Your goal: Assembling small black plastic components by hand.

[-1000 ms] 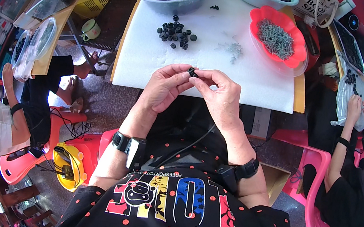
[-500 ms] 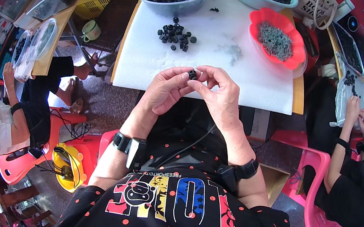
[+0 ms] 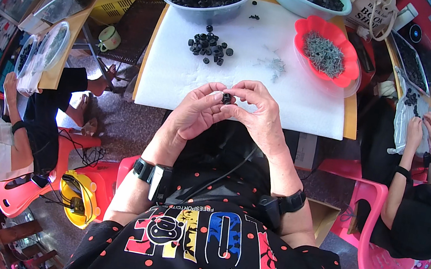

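A small black round plastic part (image 3: 226, 98) is pinched just over the near edge of the white foam sheet (image 3: 178, 85). My left hand (image 3: 195, 113) grips it from the left between thumb and fingertips. From the other side, the thumb and fingers of my right hand (image 3: 256, 110) close on it too. My fingertips cover some of the part. Farther up the sheet lies a loose heap of similar black parts (image 3: 207, 47). Thin grey metal pins (image 3: 274, 65) are scattered to the right of that heap.
At the back stand a clear plastic bowl (image 3: 204, 17) and a pale blue basin (image 3: 306, 0), both full of black parts. A red flower-shaped dish (image 3: 352, 55) holds many grey pins. People work at side tables left and right. A yellow helmet (image 3: 93, 202) sits on a red chair.
Both hands have stayed together around the black part, which is turned slightly and a little lower in the picture. At right, the other person's hands have shifted.
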`<state>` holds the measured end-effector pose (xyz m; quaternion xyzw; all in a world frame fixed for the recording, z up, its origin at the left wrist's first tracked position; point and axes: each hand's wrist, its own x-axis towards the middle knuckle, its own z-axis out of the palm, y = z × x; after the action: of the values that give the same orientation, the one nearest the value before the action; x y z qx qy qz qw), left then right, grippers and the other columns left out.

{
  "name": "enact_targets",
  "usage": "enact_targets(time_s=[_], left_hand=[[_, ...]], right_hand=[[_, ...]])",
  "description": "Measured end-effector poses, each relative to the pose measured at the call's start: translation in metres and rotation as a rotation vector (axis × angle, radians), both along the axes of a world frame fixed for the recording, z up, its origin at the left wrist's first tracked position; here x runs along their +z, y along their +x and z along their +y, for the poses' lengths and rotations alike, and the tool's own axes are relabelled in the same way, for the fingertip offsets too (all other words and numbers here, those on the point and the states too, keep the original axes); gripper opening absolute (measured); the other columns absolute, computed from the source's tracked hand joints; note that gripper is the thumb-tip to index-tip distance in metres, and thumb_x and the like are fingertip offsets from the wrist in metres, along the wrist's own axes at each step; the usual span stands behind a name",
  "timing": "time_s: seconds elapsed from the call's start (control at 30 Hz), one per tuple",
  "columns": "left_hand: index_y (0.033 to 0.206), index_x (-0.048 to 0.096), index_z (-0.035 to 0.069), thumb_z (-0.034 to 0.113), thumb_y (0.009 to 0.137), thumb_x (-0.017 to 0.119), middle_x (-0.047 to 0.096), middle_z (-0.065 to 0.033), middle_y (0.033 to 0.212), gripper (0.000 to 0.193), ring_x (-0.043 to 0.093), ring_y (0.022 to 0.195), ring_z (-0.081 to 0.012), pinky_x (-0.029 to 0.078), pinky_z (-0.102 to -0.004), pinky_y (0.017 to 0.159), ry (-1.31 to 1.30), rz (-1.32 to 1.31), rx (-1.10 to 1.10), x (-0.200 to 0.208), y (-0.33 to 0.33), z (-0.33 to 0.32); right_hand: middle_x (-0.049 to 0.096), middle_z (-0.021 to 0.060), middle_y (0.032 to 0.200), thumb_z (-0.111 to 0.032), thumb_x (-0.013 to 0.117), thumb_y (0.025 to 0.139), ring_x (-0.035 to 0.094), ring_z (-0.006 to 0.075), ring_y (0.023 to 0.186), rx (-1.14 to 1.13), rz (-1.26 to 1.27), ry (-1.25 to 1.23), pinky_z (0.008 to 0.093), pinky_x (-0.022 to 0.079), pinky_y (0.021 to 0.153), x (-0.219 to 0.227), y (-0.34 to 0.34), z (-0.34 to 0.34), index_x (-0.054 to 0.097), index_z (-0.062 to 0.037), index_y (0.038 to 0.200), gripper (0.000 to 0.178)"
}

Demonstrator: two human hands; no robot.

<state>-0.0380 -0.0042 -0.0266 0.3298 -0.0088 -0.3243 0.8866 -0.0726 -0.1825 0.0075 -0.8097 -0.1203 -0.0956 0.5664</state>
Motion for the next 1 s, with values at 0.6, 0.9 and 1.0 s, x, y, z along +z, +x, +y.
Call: enact_targets(time_s=[0.6, 0.9, 1.0], left_hand=[[0.111, 0.055, 0.002, 0.012, 0.091, 0.062, 0.064, -0.0071, 0.099, 0.024, 0.065, 0.088, -0.0154, 0.055, -0.0306, 0.085, -0.02, 0.098, -0.062, 0.002, -0.002, 0.0], [0.113, 0.055, 0.003, 0.012, 0.092, 0.061, 0.064, -0.0067, 0.102, 0.024, 0.063, 0.093, -0.014, 0.053, -0.0287, 0.086, -0.063, 0.135, -0.002, 0.009, -0.01, -0.005], [0.114, 0.054, 0.003, 0.012, 0.092, 0.061, 0.063, -0.0057, 0.103, 0.025, 0.063, 0.093, -0.0133, 0.052, -0.0291, 0.087, -0.075, 0.175, 0.002, 0.008, -0.012, -0.007]], right_hand=[[0.06, 0.0063, 0.106, -0.011, 0.076, 0.074, 0.06, 0.0192, 0.099, 0.111, 0.048, 0.102, 0.0309, 0.049, 0.087, 0.003, 0.0, -0.001, 0.068, -0.0047, 0.102, 0.03], [0.061, 0.0068, 0.106, -0.011, 0.074, 0.075, 0.059, 0.0222, 0.1, 0.058, -0.061, 0.008, 0.0323, 0.048, 0.088, 0.003, 0.001, 0.0, 0.067, -0.005, 0.103, 0.029], [0.062, 0.0075, 0.106, -0.01, 0.073, 0.077, 0.06, 0.0226, 0.099, 0.083, -0.089, 0.027, 0.0325, 0.048, 0.088, -0.003, 0.002, -0.004, 0.067, -0.0042, 0.103, 0.028]])
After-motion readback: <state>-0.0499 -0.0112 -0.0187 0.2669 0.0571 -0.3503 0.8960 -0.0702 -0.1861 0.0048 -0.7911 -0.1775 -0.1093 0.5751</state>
